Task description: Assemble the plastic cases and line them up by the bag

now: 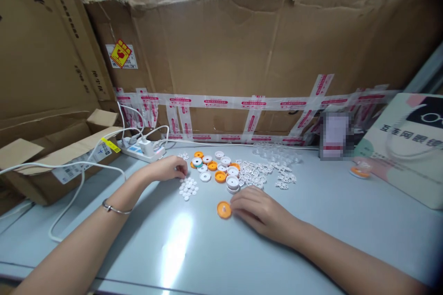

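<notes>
My left hand point(169, 168) is at the upper left of a small pile of flat white discs point(188, 187), its fingers bent downward and drawn together. Whatever lies between those fingertips is too small to make out. My right hand point(259, 207) rests low over the table, fingers together, gripping the right rim of an orange round cap-like piece point(223, 210). A small pale post stands in the middle of that piece. Behind both hands sits a cluster of white and orange round caps point(220, 176), some of them stacked. Beside it spreads a heap of white openwork plastic pieces point(252, 174).
Transparent pieces point(277, 153) lie toward the back. A white power strip point(143, 147) with cables and an open cardboard box point(58, 156) are at left. A printed bag point(408, 147) and an orange-and-white piece point(360, 172) are at right. A cardboard wall point(214, 50) closes off the back.
</notes>
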A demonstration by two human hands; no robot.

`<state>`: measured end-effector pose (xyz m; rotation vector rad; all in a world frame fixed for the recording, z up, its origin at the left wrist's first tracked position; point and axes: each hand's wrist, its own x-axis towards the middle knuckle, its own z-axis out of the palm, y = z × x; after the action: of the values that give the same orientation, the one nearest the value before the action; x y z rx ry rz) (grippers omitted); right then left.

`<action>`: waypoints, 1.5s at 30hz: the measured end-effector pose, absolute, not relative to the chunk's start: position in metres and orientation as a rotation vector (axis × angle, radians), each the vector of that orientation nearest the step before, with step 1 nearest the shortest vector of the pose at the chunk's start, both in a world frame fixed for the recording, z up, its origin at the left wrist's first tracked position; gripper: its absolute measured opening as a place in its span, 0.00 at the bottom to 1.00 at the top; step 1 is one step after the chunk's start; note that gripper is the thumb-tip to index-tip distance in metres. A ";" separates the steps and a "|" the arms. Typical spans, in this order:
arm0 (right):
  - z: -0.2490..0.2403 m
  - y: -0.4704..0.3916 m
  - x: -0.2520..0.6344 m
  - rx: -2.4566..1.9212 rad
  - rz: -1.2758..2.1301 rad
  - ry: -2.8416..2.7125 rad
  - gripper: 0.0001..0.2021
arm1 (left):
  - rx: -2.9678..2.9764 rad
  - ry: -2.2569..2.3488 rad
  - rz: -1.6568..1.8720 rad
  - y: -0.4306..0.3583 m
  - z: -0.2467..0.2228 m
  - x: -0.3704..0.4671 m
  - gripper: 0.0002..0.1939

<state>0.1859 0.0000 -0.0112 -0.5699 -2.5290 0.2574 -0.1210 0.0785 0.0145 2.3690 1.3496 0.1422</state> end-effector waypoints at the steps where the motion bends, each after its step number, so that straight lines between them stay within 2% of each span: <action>1: -0.011 0.000 0.186 -0.573 0.263 -2.530 0.08 | 2.365 1.352 0.141 0.079 0.014 -0.121 0.07; 19: -0.007 0.000 0.185 -0.573 0.283 -2.535 0.08 | 2.410 1.369 0.215 0.079 0.016 -0.121 0.10; 39: -0.007 0.000 0.185 -0.601 0.294 -2.533 0.08 | 2.554 1.463 0.304 0.073 0.020 -0.111 0.07; 42: -0.008 0.000 0.184 -0.641 0.336 -2.521 0.08 | 2.630 1.342 0.445 0.059 0.025 -0.093 0.07; 45: -0.010 0.000 0.182 -0.697 0.410 -2.497 0.08 | 2.694 1.000 0.568 0.039 0.025 -0.070 0.06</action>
<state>0.1824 0.0000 -0.0104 -0.6968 -2.4975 0.4099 -0.0705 0.0388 0.0253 2.6942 1.0003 0.5682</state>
